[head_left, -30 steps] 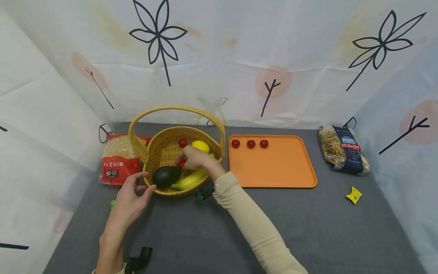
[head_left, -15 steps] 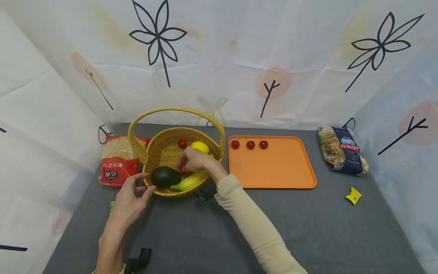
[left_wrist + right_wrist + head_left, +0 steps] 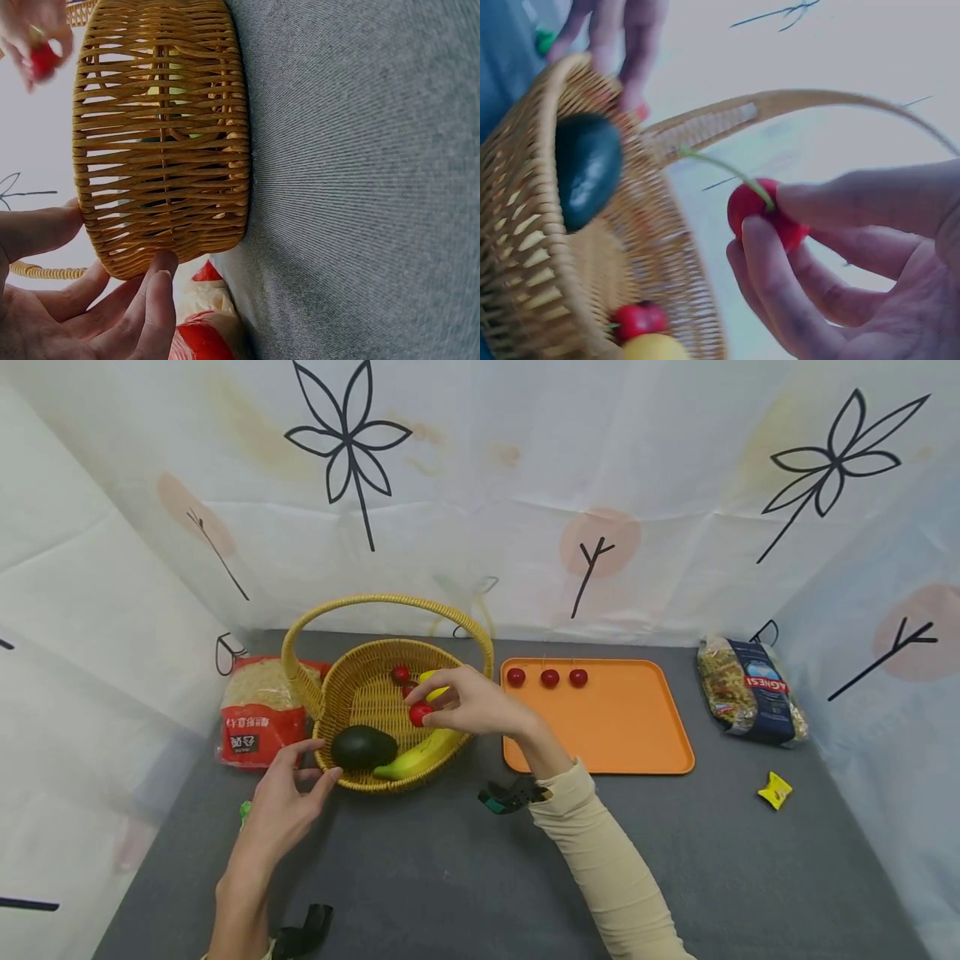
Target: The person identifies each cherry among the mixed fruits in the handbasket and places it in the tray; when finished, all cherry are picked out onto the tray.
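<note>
Gray tabletop (image 3: 450, 877), basket (image 3: 375, 700), tray (image 3: 622, 727), bags (image 3: 753, 689), yellow packet (image 3: 776, 790)

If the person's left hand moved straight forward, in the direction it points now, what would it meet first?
The side of the yellow wicker basket, which the left hand seems to touch. Beyond that wall, the dark green fruit probably follows, though depth is unclear.

The cherry (image 3: 746, 201) looks glossy, the wicker basket (image 3: 169, 161) rough.

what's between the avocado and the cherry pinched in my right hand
In the head view, only bare basket shows between the avocado and the cherry in the right hand.
</note>
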A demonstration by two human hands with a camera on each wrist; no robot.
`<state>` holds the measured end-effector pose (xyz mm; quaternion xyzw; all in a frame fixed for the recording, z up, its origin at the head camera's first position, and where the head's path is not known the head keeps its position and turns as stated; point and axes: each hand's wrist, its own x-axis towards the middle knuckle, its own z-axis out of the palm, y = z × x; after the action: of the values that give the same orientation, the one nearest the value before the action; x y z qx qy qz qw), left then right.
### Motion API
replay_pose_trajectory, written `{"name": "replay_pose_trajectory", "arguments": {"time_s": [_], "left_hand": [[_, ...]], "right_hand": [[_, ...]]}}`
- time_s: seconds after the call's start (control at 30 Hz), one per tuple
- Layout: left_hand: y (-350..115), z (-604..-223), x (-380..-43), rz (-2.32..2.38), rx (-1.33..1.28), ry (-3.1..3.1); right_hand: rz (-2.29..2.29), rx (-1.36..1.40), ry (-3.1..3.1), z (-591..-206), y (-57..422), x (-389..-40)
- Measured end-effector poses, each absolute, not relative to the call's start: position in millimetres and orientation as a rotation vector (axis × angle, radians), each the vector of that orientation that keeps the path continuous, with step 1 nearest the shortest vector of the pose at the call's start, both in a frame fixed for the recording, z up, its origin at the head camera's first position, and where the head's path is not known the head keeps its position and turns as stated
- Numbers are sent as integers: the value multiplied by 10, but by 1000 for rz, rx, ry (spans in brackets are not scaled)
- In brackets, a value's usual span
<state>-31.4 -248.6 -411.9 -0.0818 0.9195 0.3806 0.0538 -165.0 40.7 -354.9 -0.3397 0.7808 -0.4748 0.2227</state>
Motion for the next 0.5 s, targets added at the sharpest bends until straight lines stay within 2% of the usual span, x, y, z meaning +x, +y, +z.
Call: {"name": "replay_pose_trajectory", "arguments": {"time_s": [0.27, 0.5], "left_hand": [[-2487, -4121, -307, 1145, -257, 2796], [-2477, -4116, -304, 1152, -253, 2809]], "right_hand": [[-1541, -1018, 2075, -3364, 1015, -1403], [-1622, -900, 2247, -3434, 1483, -1347]]}}
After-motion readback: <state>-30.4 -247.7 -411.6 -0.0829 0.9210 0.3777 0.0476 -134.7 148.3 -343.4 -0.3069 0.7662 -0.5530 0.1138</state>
